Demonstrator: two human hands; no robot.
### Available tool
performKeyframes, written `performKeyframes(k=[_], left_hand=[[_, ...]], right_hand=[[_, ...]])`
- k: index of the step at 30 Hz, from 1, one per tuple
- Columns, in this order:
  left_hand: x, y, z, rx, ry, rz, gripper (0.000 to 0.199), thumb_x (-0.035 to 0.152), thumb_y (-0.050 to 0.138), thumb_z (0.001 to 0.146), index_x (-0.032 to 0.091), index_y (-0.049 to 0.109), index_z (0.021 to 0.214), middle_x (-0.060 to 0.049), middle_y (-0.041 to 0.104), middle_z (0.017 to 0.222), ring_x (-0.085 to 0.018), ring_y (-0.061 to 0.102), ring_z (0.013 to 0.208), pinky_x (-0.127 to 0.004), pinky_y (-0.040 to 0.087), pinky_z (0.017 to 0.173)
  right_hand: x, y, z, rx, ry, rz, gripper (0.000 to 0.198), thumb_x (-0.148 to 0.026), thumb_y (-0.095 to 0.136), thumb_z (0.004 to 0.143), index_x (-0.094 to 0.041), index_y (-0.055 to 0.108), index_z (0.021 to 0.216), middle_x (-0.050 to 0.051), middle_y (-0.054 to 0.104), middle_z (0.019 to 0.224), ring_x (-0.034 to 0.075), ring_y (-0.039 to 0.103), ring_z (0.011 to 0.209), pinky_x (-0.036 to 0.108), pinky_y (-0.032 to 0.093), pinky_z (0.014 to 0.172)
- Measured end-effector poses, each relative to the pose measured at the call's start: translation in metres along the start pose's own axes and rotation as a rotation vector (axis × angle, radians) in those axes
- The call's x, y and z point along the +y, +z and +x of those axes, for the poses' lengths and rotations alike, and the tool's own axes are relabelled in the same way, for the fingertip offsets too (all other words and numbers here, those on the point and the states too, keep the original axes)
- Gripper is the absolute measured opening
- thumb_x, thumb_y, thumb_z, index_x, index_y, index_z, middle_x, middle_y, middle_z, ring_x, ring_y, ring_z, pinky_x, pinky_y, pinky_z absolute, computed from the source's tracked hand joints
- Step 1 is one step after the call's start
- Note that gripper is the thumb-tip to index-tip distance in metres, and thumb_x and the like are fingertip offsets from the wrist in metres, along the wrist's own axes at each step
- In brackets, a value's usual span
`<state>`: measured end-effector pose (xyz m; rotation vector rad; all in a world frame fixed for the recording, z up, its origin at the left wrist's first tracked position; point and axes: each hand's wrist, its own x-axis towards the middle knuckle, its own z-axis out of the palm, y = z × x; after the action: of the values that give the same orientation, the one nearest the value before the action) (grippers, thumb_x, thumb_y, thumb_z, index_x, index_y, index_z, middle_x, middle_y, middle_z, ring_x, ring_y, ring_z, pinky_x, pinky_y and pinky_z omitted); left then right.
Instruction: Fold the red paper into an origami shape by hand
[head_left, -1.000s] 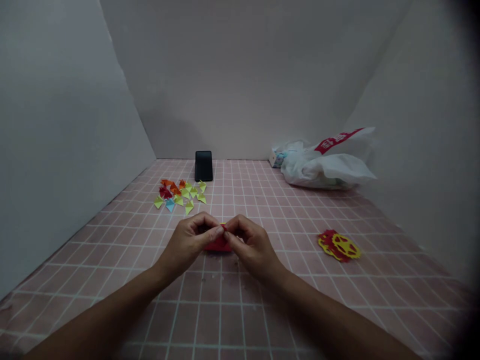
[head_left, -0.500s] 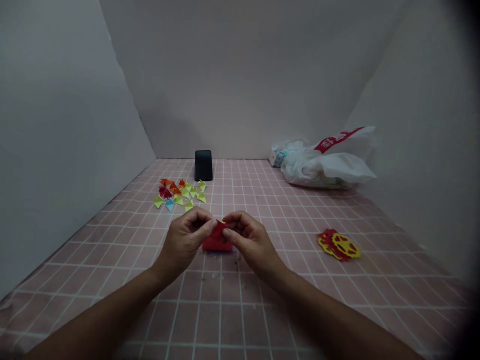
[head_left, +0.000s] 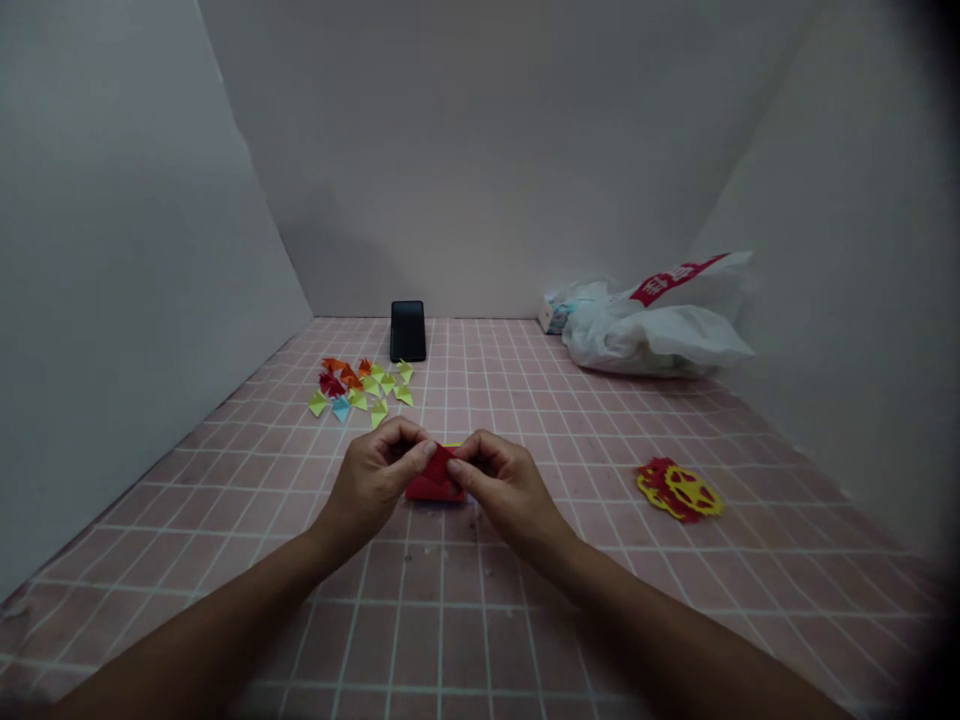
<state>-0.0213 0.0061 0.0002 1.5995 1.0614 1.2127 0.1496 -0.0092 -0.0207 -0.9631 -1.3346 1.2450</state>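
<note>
Head view: The person's forearms come in from the lower left and lower right corners and converge at mid-table. Left hand (head_left: 375, 477): fingers curled, thumb and forefinger pinching a red piece (head_left: 436, 458) at its left. Right hand (head_left: 510, 490): same pose mirrored, thumb and fingertips pinching that piece at its right. The red piece is between the hands, above the pink tiled tabletop (head_left: 420, 640); a yellow edge (head_left: 452, 445) shows behind it.

Counts: one phone (head_left: 407, 331); one white plastic bag (head_left: 660, 335); one box (head_left: 556, 315) beside it; one pile of red and yellow cutouts (head_left: 680, 490); folded papers (head_left: 358, 400): one blue, about eight yellow, three orange, reds overlapping, number unclear.
</note>
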Motion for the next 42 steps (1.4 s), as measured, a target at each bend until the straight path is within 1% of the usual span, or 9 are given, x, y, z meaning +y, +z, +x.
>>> performKeyframes(k=[3, 8, 11, 13, 16, 21, 29, 36, 42], left_hand=[[-0.0009, -0.0015, 0.0005, -0.031, -0.029, -0.042, 0.015, 0.029, 0.069, 0.081, 0.017, 0.066, 0.073, 0.001, 0.062, 0.07, -0.013, 0.057, 0.067, -0.025, 0.048, 0.064], [-0.0023, -0.0026, 0.0007, -0.128, -0.022, -0.007, 0.016, 0.03, 0.07, 0.083, 0.017, 0.068, 0.073, 0.0, 0.064, 0.072, -0.013, 0.059, 0.069, -0.025, 0.048, 0.066], [-0.0032, 0.0, -0.0008, -0.083, -0.003, -0.109, 0.014, 0.032, 0.068, 0.087, 0.018, 0.07, 0.089, -0.002, 0.068, 0.086, -0.014, 0.064, 0.08, -0.026, 0.052, 0.075], [-0.0045, 0.0023, -0.0017, -0.069, -0.022, -0.199, 0.023, 0.031, 0.073, 0.083, 0.019, 0.067, 0.102, -0.003, 0.069, 0.091, -0.015, 0.066, 0.083, -0.028, 0.054, 0.077], [-0.0068, 0.0048, -0.0029, -0.089, -0.027, -0.215, 0.03, 0.025, 0.082, 0.072, 0.018, 0.064, 0.095, -0.002, 0.068, 0.087, -0.016, 0.066, 0.081, -0.028, 0.055, 0.075], [-0.0064, 0.0051, -0.0046, -0.094, -0.021, -0.099, 0.012, 0.025, 0.074, 0.079, 0.016, 0.067, 0.084, -0.001, 0.066, 0.078, -0.014, 0.062, 0.073, -0.026, 0.051, 0.07], [-0.0022, 0.0043, -0.0052, -0.047, 0.026, -0.078, 0.009, 0.023, 0.074, 0.079, 0.016, 0.068, 0.077, -0.001, 0.066, 0.074, -0.014, 0.062, 0.071, -0.026, 0.05, 0.068], [0.0002, 0.0039, -0.005, -0.079, -0.099, -0.258, 0.015, 0.026, 0.077, 0.076, 0.016, 0.068, 0.071, 0.0, 0.065, 0.07, -0.012, 0.06, 0.067, -0.025, 0.049, 0.066], [-0.0002, 0.0051, -0.0049, -0.117, -0.211, -0.311, 0.02, 0.03, 0.078, 0.075, 0.016, 0.063, 0.071, 0.001, 0.065, 0.068, -0.012, 0.06, 0.064, -0.026, 0.05, 0.066]], right_hand=[[-0.0007, 0.0, -0.0002, -0.028, 0.011, -0.001, 0.017, -0.028, 0.068, 0.081, -0.019, 0.059, 0.071, -0.002, 0.059, 0.068, 0.013, 0.054, 0.063, 0.027, 0.042, 0.061], [0.0006, -0.0004, 0.0001, -0.065, -0.023, -0.01, 0.012, -0.028, 0.069, 0.081, -0.019, 0.065, 0.074, -0.001, 0.062, 0.073, 0.013, 0.056, 0.068, 0.029, 0.045, 0.066], [0.0004, -0.0008, -0.0008, -0.008, -0.038, 0.048, 0.014, -0.028, 0.07, 0.082, -0.02, 0.064, 0.071, -0.002, 0.062, 0.071, 0.013, 0.056, 0.068, 0.029, 0.045, 0.068], [0.0004, -0.001, -0.0011, 0.022, -0.044, 0.126, 0.013, -0.028, 0.071, 0.082, -0.02, 0.065, 0.073, -0.002, 0.064, 0.072, 0.014, 0.058, 0.069, 0.029, 0.047, 0.07], [0.0015, -0.0008, -0.0008, 0.048, -0.037, 0.203, 0.011, -0.027, 0.074, 0.081, -0.021, 0.068, 0.074, -0.002, 0.065, 0.072, 0.014, 0.058, 0.071, 0.029, 0.047, 0.071], [0.0039, 0.0013, -0.0006, 0.082, -0.028, 0.247, 0.01, -0.026, 0.078, 0.076, -0.023, 0.069, 0.073, -0.002, 0.065, 0.072, 0.015, 0.059, 0.07, 0.029, 0.048, 0.07], [0.0078, 0.0023, -0.0004, 0.089, -0.067, 0.239, 0.008, -0.023, 0.079, 0.075, -0.023, 0.071, 0.073, -0.002, 0.066, 0.076, 0.014, 0.061, 0.074, 0.03, 0.049, 0.075], [0.0047, 0.0039, -0.0023, 0.087, -0.026, 0.233, 0.012, -0.028, 0.078, 0.076, -0.022, 0.068, 0.072, -0.002, 0.067, 0.072, 0.015, 0.061, 0.07, 0.031, 0.049, 0.071], [0.0042, 0.002, -0.0017, 0.074, 0.018, 0.192, 0.017, -0.033, 0.077, 0.078, -0.021, 0.068, 0.07, -0.001, 0.067, 0.069, 0.014, 0.059, 0.066, 0.029, 0.048, 0.066]])
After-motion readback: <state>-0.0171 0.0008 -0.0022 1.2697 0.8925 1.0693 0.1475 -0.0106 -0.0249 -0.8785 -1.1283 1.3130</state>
